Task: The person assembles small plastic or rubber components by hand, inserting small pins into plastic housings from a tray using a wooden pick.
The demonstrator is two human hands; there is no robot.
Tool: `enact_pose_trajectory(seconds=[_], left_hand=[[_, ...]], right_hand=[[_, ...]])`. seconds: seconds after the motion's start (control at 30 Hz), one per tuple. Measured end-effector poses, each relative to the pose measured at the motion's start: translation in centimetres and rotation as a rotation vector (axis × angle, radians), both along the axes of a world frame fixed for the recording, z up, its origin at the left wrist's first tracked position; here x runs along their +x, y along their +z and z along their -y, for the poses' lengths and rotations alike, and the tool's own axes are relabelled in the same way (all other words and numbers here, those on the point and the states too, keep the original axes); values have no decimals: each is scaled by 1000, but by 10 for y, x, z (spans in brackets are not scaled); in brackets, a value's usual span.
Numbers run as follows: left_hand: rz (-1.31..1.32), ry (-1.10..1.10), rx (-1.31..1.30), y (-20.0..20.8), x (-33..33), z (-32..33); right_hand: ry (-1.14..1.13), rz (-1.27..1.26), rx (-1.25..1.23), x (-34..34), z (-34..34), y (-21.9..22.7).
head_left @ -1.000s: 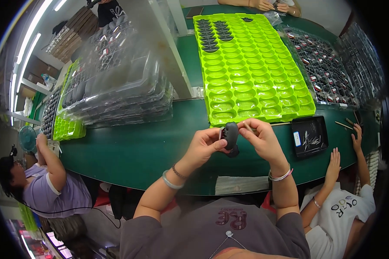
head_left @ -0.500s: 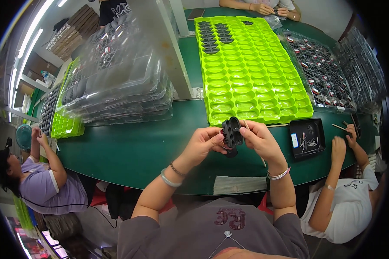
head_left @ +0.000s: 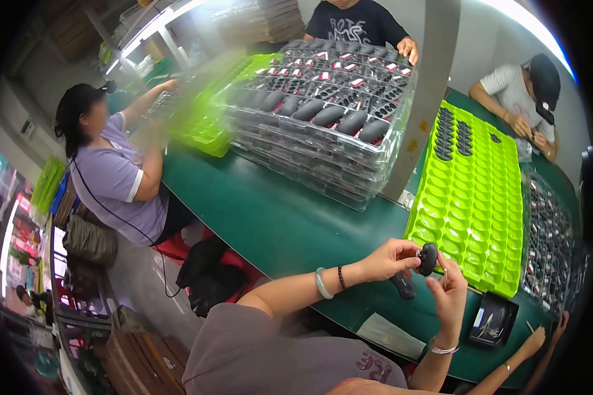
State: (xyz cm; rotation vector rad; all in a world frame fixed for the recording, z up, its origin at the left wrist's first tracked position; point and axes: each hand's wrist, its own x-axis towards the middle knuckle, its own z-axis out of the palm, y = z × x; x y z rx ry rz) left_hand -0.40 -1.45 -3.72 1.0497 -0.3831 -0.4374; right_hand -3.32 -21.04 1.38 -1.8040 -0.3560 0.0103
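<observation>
My left hand pinches a small black oval plastic part at its fingertips, held up over the green table's near edge. My right hand is just beside and below it, fingers curled, touching the same part from the right. A second black oval part shows below the left hand, between the two hands; whether it lies on the table or is held is unclear. Just beyond the hands lies a bright green moulded tray with many empty pockets and several black parts in its far rows.
A tall stack of clear plastic trays loaded with dark parts stands on the green table. A grey post rises beside it. A black device lies near my right hand. Other people sit at the left, far side and right.
The head has turned left, so the view swung toward the stack of trays and the person at the left. My hands still work the black part together, now near the frame's lower right.
</observation>
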Motion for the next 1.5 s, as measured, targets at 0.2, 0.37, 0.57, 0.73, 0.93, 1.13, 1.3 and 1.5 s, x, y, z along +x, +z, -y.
enact_pose_trajectory(seconds=[0.2,0.37,0.57,0.73,0.93,1.13,1.3,1.5], left_hand=[[129,183,159,29,-8,-6],[557,289,528,59,-14,-37],[535,946,421,142,0,-183],[571,1610,970,172,66,-397],[478,1627,1585,172,107,-443],[373,1372,1841,168,109,-444],[246,1236,1871,182,121,-446],[87,981,2199,196,136,-444]], right_hand=[[-82,143,-186,1,-13,0],[63,158,-181,-3,-19,2],[-89,167,-87,-2,-8,2],[-49,167,-160,-8,-22,11],[-115,202,-229,4,-11,-2],[-147,191,-250,2,-10,-1],[-139,219,-283,2,-11,3],[-139,212,-318,7,-5,-4]])
